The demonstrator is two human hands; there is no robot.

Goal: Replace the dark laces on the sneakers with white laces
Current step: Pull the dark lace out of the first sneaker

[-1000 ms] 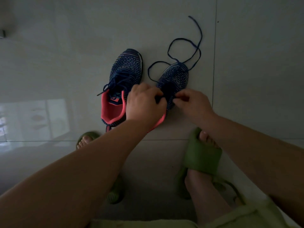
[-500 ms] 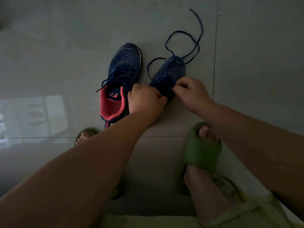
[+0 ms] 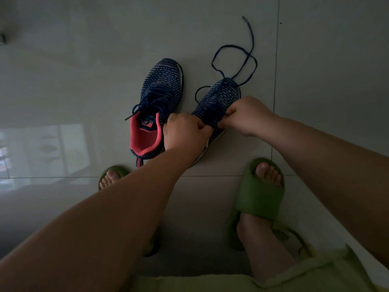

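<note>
Two bare forearms reach over a grey tiled floor [image 3: 84, 91] toward a pair of navy knit sneakers. Green slides [image 3: 260, 199] cover the person's feet nearest the camera. Left sneaker [image 3: 162, 89], coral-lined, stays laced. Right sneaker [image 3: 219, 100] lies just beside it, steadied by the left hand [image 3: 185, 133], whose fingers are curled closed over its collar. Right hand [image 3: 246, 114] pinches the dark lace [image 3: 233, 60] at the eyelets; the lace's loose length loops past the toe.
</note>
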